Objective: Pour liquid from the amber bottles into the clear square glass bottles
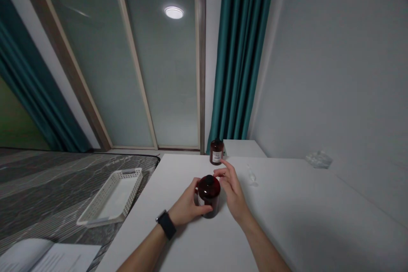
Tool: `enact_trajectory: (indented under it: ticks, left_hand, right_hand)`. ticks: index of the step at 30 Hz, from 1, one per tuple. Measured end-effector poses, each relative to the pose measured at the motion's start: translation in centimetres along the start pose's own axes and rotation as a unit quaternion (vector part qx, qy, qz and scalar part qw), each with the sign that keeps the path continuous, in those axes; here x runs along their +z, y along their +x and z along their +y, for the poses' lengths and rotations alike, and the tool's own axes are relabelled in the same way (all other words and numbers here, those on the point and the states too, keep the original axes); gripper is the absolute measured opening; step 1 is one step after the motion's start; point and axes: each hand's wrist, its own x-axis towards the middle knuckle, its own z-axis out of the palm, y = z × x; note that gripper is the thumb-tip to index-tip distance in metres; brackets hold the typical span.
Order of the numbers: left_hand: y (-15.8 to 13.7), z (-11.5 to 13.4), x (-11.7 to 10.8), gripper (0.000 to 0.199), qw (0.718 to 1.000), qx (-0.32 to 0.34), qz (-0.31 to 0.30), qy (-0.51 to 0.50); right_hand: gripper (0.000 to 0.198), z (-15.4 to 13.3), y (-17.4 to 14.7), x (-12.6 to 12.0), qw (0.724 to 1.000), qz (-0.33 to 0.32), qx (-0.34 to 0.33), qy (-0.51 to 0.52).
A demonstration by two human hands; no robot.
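A dark amber bottle with a black cap stands upright on the white table. My left hand is wrapped round its left side, thumb across the front, and part of a pale label shows by the fingers. On the bottle's right, my right hand is raised with its fingers apart and holds nothing. Its fingertips are close to the bottle's upper right side; I cannot tell whether they touch. Behind it, a second amber bottle with a white label stands near the table's far edge.
A small clear plastic item lies right of my right hand. Crumpled clear plastic rests farther right by the wall. Left of the table, lower down, are a white perforated basket and an open booklet. Teal curtains hang behind.
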Motion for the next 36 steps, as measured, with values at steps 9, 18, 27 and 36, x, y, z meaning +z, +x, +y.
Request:
enact_trajectory:
  ticks: [9,18,27,36]
  left_hand:
    - [0.0,-0.2,0.0,0.060,1.000,0.003,0.001,-0.007]
    - [-0.1,-0.3,-0.1,0.061,1.000,0.008,0.005,0.000]
    - [-0.1,-0.5,-0.1,0.063,1.000,0.001,0.002,0.004]
    - [-0.1,-0.3,0.0,0.062,1.000,0.004,0.005,-0.008]
  right_hand:
    - [0.053,0.8,-0.8,1.0,0.999,-0.027,-0.011,-0.040]
    - [0.063,0.6,-1.0,1.4,0.997,-0.040,-0.022,-0.065]
    - [0.056,0.5,-1.1,1.4,0.996,-0.011,-0.023,-0.091]
    - [0.061,0.6,-1.1,1.5,0.993,0.010,-0.029,-0.111]
